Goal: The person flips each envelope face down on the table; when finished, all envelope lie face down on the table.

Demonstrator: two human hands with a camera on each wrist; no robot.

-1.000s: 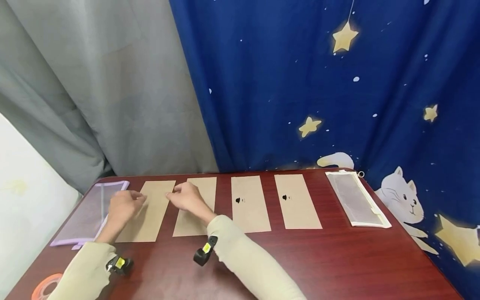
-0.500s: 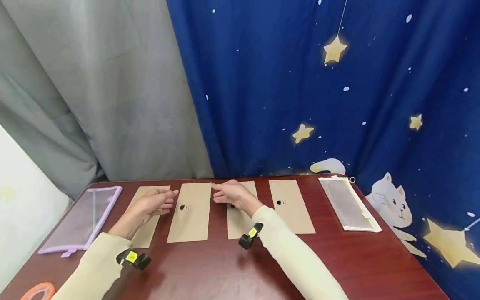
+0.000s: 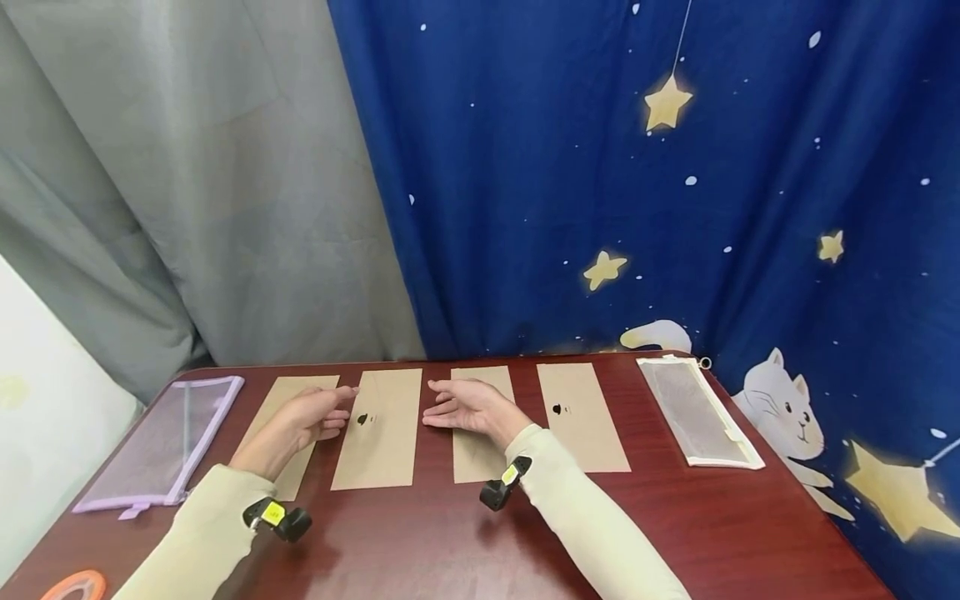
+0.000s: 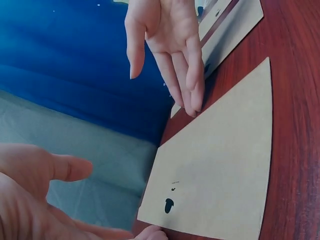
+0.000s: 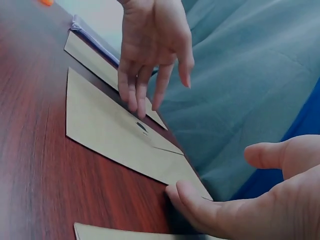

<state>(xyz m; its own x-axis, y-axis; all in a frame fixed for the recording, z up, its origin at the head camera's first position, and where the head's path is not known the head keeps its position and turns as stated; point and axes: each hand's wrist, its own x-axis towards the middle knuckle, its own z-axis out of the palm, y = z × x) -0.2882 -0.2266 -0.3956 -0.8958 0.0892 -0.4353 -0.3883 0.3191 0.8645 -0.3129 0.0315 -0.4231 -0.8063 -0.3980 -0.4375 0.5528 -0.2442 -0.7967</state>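
Observation:
Four tan kraft-paper rectangles lie in a row, small black hat prints showing on some. My left hand (image 3: pixel 307 417) hovers over the leftmost kraft rectangle (image 3: pixel 296 471), fingers extended towards the left edge of the second kraft rectangle (image 3: pixel 390 450). Over the third kraft rectangle (image 3: pixel 468 462) is my right hand (image 3: pixel 476 407), its fingers pointing left. Both palms face each other across the second rectangle, fingers loosely straight and holding nothing. The left wrist view shows that rectangle (image 4: pixel 215 165) flat below them. Farther right lies the fourth kraft rectangle (image 3: pixel 592 433), untouched.
A purple-edged mesh zip pouch (image 3: pixel 150 454) lies at the table's left. Its white-edged counterpart (image 3: pixel 697 412) is at the right end. An orange ring (image 3: pixel 93 581) is cut off at the lower left. Grey and blue curtains (image 3: pixel 510 208) hang behind the table (image 3: pixel 420 542).
Both hands have shifted right along the row, the right one from the second rectangle to the third. Their bunched fingers have straightened. Over the last half second they barely move.

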